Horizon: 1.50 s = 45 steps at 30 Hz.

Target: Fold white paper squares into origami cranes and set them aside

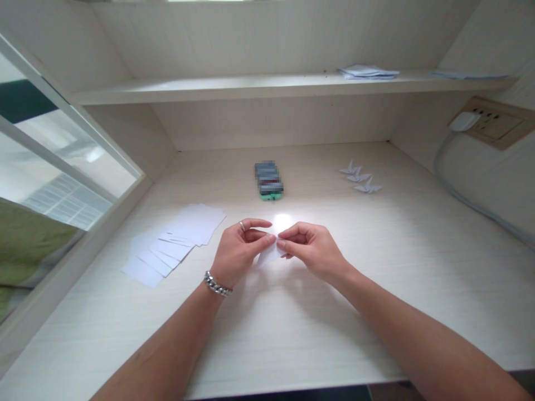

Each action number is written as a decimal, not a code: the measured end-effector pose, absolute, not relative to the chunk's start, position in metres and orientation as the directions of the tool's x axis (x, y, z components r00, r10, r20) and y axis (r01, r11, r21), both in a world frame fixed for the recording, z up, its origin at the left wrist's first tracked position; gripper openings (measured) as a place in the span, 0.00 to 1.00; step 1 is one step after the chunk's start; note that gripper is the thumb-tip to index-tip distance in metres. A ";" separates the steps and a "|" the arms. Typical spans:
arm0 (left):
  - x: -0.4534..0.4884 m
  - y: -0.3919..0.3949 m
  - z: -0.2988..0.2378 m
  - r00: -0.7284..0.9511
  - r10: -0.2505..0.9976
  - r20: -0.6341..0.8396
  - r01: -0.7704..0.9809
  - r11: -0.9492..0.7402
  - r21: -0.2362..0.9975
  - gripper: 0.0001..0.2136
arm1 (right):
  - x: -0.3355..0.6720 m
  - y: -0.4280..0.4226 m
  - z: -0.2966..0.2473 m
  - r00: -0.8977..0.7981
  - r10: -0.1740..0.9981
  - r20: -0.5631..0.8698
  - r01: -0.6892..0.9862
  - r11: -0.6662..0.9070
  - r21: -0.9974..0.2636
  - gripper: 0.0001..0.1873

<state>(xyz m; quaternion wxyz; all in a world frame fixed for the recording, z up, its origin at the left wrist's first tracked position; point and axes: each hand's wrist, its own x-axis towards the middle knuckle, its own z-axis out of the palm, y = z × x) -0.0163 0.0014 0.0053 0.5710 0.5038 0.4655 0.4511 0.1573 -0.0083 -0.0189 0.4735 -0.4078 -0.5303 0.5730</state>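
Between my two hands is a small piece of folded white paper [268, 255], held just above the desk near the middle of the view. My left hand [240, 245], with a ring and a chain bracelet at the wrist, pinches its upper edge between thumb and fingers. From the other side my right hand [311, 248] grips the same paper, thumb on top and fingers curled behind. The fingers hide part of the folds. Several white paper sheets [200, 220] lie fanned out to the left of my left hand. Folded paper cranes [358, 178] rest on the desk at the back right.
A phone [268, 179] with a blurred screen and green lower edge lies beyond my hands. Stacked papers [368, 72] sit on the shelf [234, 89] above. At right, a white plug with a cable [463, 197] is in a wall socket [497, 122]. A window [62, 145] borders the left.
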 end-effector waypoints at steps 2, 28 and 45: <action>-0.017 0.001 0.005 0.163 0.985 -0.059 -0.051 0.068 0.996 0.16 | 0.157 -0.009 -0.018 -0.213 0.976 0.043 -0.105 0.021 -0.994 0.12; -0.013 0.000 0.004 0.111 0.994 0.011 0.019 -0.013 1.000 0.14 | 0.157 -0.009 -0.015 -0.153 0.987 0.054 -0.120 0.036 -0.992 0.15; -0.012 -0.001 0.005 0.101 0.990 0.098 0.021 -0.100 0.995 0.12 | 0.157 -0.013 -0.015 -0.143 0.982 0.121 -0.118 0.104 -0.987 0.13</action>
